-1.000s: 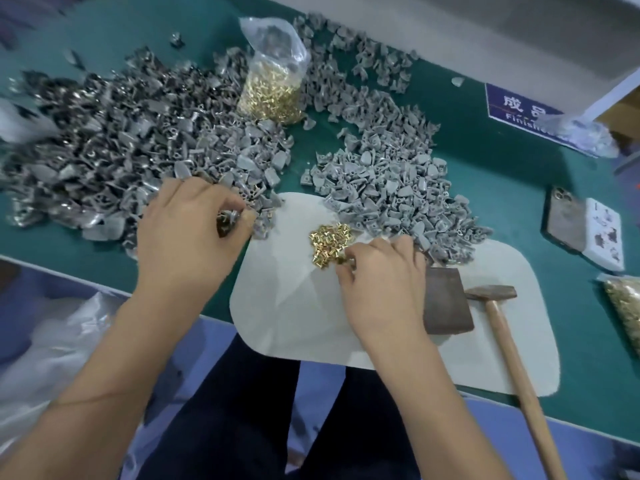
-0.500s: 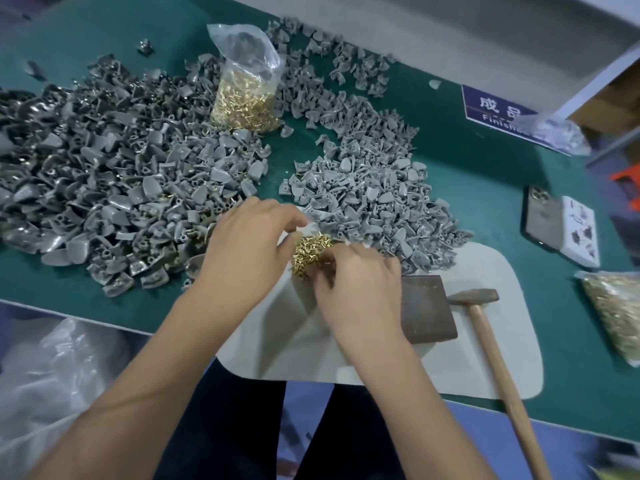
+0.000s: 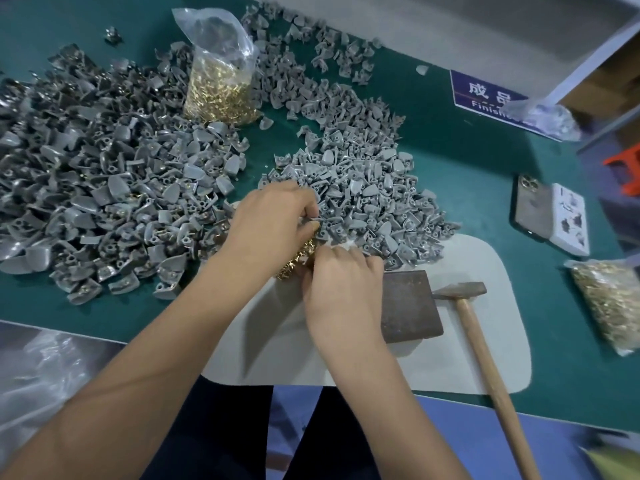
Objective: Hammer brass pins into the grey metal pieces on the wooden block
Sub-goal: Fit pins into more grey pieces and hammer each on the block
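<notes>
Since the earlier frame, the left hand [image 3: 273, 225] has been brought right from the left heap [image 3: 104, 202] to the right heap [image 3: 363, 195]; a grey piece [image 3: 313, 220] is being pinched between its thumb and fingers. The right hand [image 3: 341, 289] is being kept curled beside the loose pins [image 3: 298, 259]; whether a pin is being held cannot be told. Two heaps of pieces, two pin bags [image 3: 221, 88] [image 3: 609, 303], one block [image 3: 408, 303], one hammer [image 3: 481, 344] and one mat [image 3: 467, 358] are being counted. The block is lying bare, just right of the right hand.
</notes>
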The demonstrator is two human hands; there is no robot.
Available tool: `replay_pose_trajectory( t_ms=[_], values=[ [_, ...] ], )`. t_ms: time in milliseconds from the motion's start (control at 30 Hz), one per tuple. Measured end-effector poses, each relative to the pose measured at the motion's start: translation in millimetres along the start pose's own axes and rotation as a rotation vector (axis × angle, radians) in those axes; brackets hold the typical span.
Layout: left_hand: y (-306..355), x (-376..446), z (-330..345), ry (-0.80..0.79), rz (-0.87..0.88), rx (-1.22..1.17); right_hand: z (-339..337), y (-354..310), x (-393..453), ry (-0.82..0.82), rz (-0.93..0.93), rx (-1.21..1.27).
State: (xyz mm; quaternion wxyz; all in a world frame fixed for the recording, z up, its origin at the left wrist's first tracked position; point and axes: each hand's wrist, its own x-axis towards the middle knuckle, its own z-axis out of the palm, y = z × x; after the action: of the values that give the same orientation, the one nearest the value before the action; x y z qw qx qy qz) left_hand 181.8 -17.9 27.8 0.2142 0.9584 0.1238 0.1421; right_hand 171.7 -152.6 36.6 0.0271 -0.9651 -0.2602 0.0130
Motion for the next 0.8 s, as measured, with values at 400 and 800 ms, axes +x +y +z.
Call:
replay_pose_trajectory(
  t_ms=[400,800],
  values=[
    [-7,-33,-15,0.117,-0.116,-0.557,-10,9,-2,0.089,0.007,0.45],
    [55,-59,-5,-0.009,-0.093,-0.805,-42,106,-24,0.331,0.239,1.239]
  ],
)
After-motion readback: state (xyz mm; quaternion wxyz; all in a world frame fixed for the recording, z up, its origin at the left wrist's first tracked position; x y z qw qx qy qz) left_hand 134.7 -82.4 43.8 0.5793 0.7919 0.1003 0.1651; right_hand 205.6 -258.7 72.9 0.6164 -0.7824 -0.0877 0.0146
